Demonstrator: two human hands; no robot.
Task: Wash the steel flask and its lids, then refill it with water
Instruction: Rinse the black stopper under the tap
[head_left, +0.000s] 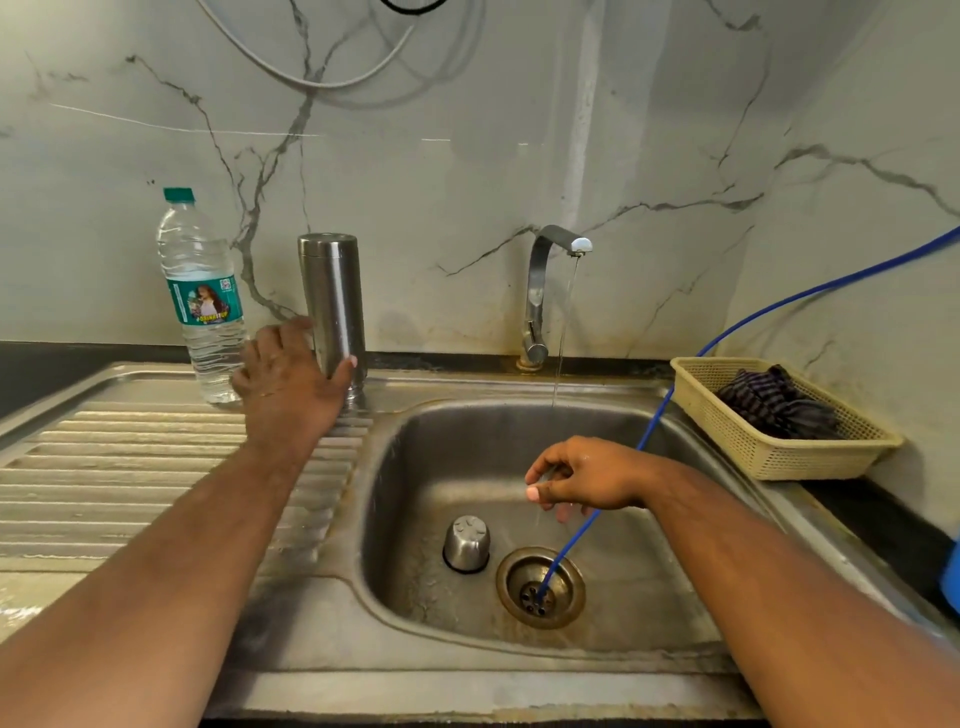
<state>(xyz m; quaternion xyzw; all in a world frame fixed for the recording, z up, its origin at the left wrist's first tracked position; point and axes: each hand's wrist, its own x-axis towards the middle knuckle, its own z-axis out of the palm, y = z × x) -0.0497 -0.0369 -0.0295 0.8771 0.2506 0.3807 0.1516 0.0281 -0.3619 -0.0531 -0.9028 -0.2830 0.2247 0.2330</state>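
Observation:
The steel flask (332, 306) stands on the sink's drainboard (130, 467) against the marble wall, and its top end looks closed. My left hand (285, 384) wraps its lower part, thumb on the right side and fingers on the left. A steel cup lid (466, 543) lies mouth-down in the sink basin (649, 571), left of the drain (540, 587). My right hand (582, 480) hovers over the basin under the thin water stream, its fingers loosely curled, and I see nothing in it. The tap (545, 291) is running.
A plastic water bottle (200, 296) with a green cap stands left of the flask, close to my left hand. A blue hose (727, 327) runs from the right into the drain, under my right hand. A beige basket (769, 457) with a dark cloth sits at the right.

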